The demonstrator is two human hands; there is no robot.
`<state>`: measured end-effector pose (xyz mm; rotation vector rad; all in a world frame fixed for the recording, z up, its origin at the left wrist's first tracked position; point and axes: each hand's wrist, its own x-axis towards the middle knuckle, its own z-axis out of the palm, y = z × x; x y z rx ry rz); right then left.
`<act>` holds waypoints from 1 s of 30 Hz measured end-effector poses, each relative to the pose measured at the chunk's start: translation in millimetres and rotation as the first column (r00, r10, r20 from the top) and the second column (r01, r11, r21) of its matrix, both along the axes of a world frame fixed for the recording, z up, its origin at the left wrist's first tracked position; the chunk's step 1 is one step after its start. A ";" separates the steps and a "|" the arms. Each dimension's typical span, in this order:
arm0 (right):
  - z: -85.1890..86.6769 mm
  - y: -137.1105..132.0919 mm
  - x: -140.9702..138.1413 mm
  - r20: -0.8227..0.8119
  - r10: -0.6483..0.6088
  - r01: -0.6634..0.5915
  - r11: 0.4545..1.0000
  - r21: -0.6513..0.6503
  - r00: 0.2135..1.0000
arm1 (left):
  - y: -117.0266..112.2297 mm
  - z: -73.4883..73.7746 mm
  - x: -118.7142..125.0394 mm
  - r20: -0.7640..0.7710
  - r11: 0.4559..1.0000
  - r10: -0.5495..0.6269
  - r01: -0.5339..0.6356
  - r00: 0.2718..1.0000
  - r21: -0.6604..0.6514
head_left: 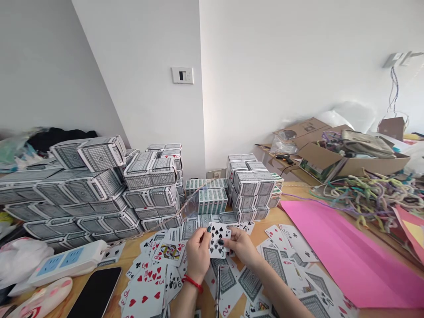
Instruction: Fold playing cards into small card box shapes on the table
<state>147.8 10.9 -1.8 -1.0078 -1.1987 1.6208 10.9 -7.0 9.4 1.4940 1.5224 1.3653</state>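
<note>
Between my hands, above the table, a few playing cards are held face toward me. The front one is a ten of spades, and the corner of a five shows behind it. My left hand, with a red cord on the wrist, pinches the left edge. My right hand grips the right edge, thumb on the face. Below lie loose cards: a queen and a heart card on the left, a face-down card under my right wrist. How many cards I hold is hidden.
Card-built blocks rise at the left, with another stack right of centre. Green-patterned boxes stand between. A power strip and phone lie left. Pink paper, tangled cords and a cardboard box occupy the right.
</note>
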 end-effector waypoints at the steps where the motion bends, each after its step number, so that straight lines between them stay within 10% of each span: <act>1: -0.2 -0.4 -0.4 0.009 -0.004 0.004 1.000 0.001 1.000 | 0.2 -0.6 0.1 -0.025 1.000 0.004 -0.003 1.000 0.012; 11: -2.1 -0.5 0.1 0.005 -0.051 0.051 0.999 0.004 0.999 | 1.1 -8.0 8.3 -0.249 0.995 0.076 -0.058 0.965 0.076; 30: -4.6 5.8 1.2 -0.125 -0.276 0.275 0.961 -0.028 0.953 | 5.4 -10.1 7.8 -0.033 0.989 -0.116 0.112 0.993 -0.097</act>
